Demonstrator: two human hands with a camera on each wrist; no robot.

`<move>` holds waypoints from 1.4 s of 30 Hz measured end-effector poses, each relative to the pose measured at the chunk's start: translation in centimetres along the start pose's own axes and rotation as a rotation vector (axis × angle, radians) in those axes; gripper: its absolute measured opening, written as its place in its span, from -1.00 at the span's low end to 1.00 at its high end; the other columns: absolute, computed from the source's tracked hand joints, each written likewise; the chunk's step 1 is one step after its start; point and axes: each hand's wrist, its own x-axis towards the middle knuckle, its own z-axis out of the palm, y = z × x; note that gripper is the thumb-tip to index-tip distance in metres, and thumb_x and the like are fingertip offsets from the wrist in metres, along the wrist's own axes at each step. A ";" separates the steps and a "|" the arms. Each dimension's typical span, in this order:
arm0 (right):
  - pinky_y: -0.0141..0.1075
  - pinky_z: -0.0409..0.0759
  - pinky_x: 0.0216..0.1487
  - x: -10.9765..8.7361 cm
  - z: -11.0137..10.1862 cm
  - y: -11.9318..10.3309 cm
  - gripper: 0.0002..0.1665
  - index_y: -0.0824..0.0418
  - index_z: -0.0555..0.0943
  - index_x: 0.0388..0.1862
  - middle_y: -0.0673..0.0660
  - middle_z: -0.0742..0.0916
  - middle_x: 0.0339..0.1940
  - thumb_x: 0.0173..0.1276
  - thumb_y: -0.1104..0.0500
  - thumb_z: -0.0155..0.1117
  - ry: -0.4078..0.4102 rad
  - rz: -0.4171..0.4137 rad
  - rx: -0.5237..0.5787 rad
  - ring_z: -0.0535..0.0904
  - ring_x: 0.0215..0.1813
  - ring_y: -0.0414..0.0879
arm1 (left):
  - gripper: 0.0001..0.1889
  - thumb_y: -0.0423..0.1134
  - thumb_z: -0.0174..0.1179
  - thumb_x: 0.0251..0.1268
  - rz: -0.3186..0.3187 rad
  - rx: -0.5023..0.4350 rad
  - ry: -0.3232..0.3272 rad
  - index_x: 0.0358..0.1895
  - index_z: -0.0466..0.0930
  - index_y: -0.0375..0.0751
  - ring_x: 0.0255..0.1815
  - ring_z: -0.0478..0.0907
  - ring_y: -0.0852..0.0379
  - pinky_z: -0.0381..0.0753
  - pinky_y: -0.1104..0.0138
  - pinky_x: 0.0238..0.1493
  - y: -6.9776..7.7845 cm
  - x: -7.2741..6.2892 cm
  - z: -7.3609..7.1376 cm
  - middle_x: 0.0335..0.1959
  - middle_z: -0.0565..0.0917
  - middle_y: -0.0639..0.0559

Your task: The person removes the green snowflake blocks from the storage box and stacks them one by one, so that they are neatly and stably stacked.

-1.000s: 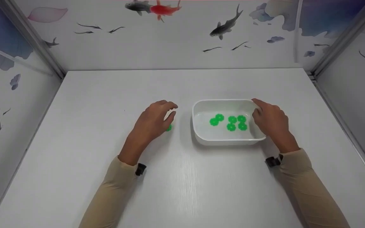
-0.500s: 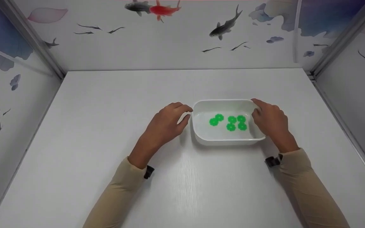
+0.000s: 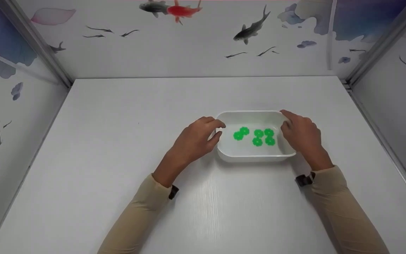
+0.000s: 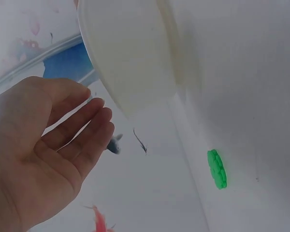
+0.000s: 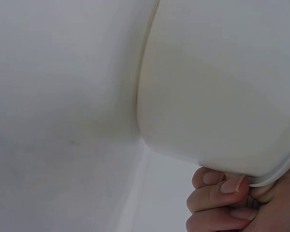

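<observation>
Fingers [image 3: 217,124] in front of partly hidden tub [image 3: 256,158]

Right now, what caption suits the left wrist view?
Left hand near a white tub, one green piece on the table.

Pieces [image 3: 258,133] are green, tub [image 3: 256,158] white, wall [image 3: 196,44] fish-patterned.

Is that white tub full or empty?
Neither: the head view shows six green flower-shaped pieces lying inside the white rounded rectangular tub, with bare space around them.
</observation>
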 end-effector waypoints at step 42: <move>-0.18 0.32 -0.50 0.0 -0.3 -0.2 -0.40 0.11 0.50 0.61 0.42 0.76 0.27 0.65 0.12 0.05 -0.020 0.013 -0.009 0.49 -0.34 0.10 | -0.78 -0.29 0.30 0.57 0.015 -0.086 -0.054 0.16 0.77 -0.10 0.08 0.76 0.05 0.78 0.20 0.05 0.6 3.8 3.1 0.07 0.84 0.01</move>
